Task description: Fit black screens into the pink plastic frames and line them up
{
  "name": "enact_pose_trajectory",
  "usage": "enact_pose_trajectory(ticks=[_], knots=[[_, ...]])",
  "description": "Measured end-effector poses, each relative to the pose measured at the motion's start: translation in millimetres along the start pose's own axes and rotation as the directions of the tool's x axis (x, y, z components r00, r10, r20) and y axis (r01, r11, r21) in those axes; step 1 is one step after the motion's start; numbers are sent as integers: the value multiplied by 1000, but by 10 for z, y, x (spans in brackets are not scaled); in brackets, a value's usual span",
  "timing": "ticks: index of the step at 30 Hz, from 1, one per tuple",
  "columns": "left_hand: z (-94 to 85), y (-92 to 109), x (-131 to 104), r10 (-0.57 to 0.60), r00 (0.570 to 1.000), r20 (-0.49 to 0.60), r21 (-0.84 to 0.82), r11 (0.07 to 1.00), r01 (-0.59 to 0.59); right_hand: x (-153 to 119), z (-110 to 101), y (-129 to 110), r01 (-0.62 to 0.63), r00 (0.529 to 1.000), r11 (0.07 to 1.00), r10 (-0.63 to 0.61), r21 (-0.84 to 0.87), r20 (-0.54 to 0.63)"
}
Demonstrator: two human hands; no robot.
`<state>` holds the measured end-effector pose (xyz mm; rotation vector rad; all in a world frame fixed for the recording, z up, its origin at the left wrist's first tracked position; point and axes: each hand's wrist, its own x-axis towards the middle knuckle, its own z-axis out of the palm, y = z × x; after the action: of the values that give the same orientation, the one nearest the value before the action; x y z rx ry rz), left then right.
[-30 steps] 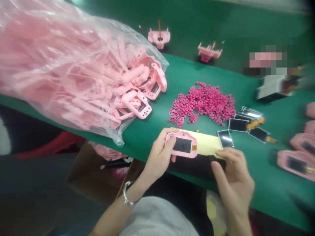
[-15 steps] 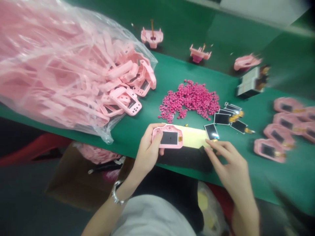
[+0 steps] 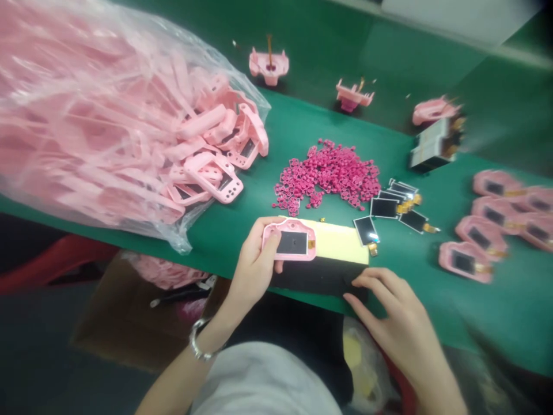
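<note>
My left hand [image 3: 256,256] grips a pink plastic casing [image 3: 311,230] by its left end, thumb on the front. A dark rectangular screen [image 3: 292,242] sits inside the casing, with a small orange flex tab at its right. Underneath lies a pale yellow sheet [image 3: 341,242] alongside a black sheet [image 3: 311,275] at the table edge. My right hand [image 3: 389,302] is at the black sheet's right end, thumb and forefinger apart, fingertips on or just over it. A small dark piece near those fingertips blends into the black. Just beyond the yellow sheet rests a loose screen [image 3: 366,230].
A clear plastic bag [image 3: 173,57] of pink casings fills the left. Small magenta parts [image 3: 332,173] form a heap mid-table. Several loose screens [image 3: 384,207] lie right of it. Casings with screens [image 3: 464,262] stand far right, near a screen stack [image 3: 432,147]. An open carton [image 3: 116,323] is below.
My right hand has moved down and left, from the yellow sheet's right end onto the black sheet. My left hand still holds the casing. The view has shifted slightly.
</note>
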<state>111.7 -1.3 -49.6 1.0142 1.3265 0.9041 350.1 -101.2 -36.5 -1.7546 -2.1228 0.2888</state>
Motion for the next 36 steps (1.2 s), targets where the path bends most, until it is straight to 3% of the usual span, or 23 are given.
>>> enact_pose_trajectory(ticks=[5, 7, 9, 11, 14, 17, 19, 21, 24, 29, 33, 36], knots=[[-3, 34, -12, -2, 1000, -4, -1, 1000, 2, -75, 78, -65, 47, 989, 996, -56, -74, -137], [2, 53, -42, -14, 1000, 7, 2, 1000, 14, -49, 46, -125, -18, 977, 1000, 15, -13, -214], [22, 73, -91, -30, 998, 48, 2, 1000, 30, -2, -17, -227, -141, 951, 977, 179, 162, -252], [58, 86, -152, -53, 992, 113, 7, 999, 53, 62, -87, -355, -241, 918, 898, 334, 368, -214], [125, 88, -236, -95, 974, 203, 21, 995, 93, 165, -162, -525, -334, 879, 731, 470, 596, -84], [166, 83, -293, -114, 966, 234, 18, 993, 113, 230, -179, -607, -405, 860, 551, 500, 730, 100], [166, 86, -322, -112, 965, 238, 11, 994, 113, 243, -171, -623, -430, 853, 519, 501, 738, 145], [150, 101, -349, -107, 964, 242, 8, 994, 108, 245, -153, -636, -423, 857, 576, 506, 700, 103], [128, 143, -386, -81, 960, 269, 10, 997, 81, 254, -102, -675, -344, 885, 737, 462, 582, -62], [150, 203, -418, -79, 915, 396, 43, 997, 67, 270, 14, -723, -177, 898, 945, 270, 275, -348], [181, 206, -418, -59, 928, 368, 2, 998, 62, 266, 6, -703, 23, 935, 985, 39, 169, -352], [184, 218, -415, -46, 941, 336, -34, 998, 61, 253, -47, -704, 49, 955, 957, 38, 287, -293]])
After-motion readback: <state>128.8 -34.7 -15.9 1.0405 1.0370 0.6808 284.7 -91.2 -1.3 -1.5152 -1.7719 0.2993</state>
